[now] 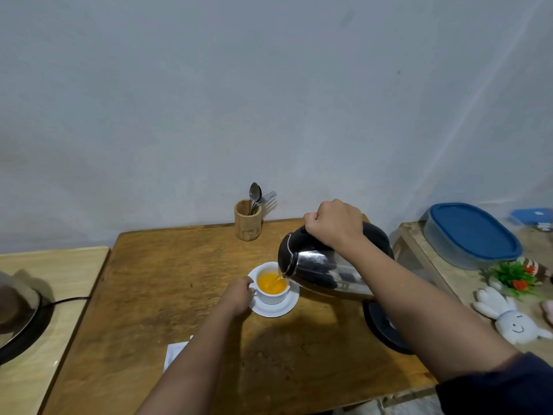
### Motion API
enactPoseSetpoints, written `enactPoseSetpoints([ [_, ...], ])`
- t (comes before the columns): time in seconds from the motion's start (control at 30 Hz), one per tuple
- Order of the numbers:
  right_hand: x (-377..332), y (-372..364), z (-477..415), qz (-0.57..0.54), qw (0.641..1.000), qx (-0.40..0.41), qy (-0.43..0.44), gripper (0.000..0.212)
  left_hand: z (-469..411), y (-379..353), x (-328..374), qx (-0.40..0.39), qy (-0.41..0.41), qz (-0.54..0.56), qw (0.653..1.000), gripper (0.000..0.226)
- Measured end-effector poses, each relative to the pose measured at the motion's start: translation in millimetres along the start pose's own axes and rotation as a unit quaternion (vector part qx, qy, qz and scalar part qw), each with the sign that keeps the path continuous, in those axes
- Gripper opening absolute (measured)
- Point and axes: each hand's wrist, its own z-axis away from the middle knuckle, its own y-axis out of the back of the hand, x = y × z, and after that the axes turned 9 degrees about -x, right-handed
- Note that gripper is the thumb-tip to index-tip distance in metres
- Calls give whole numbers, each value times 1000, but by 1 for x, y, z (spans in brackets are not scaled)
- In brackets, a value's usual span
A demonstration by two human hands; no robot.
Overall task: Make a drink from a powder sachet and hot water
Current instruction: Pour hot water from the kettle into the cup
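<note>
A white cup (273, 296) stands on a white saucer (279, 310) in the middle of the wooden table (167, 274). Orange liquid (271, 284) fills the cup partway. My left hand (239, 295) grips the cup's handle. My right hand (333, 224) is closed around the black handle of a steel kettle (326, 269), which is tilted with its spout over the cup's right rim; water runs from the spout into the cup. The kettle's black base (381, 327) sits on the table under my right forearm. A white sachet (173, 353) lies near the front, partly hidden by my left arm.
A wooden holder (247, 220) with spoons and a fork stands at the back by the wall. Left, a lighter table carries a lidded pot (18, 313) with a cord. Right, a side table holds a blue-lidded box (471, 235), a small plant (516, 278) and a white plush toy (508, 320).
</note>
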Motion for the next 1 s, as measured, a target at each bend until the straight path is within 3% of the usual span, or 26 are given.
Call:
enactPoseSetpoints([
  [1.0,-1,-9,3,3,1000,17,-6,37,-1,-2,-3,-5,-9,-4,1000,38],
])
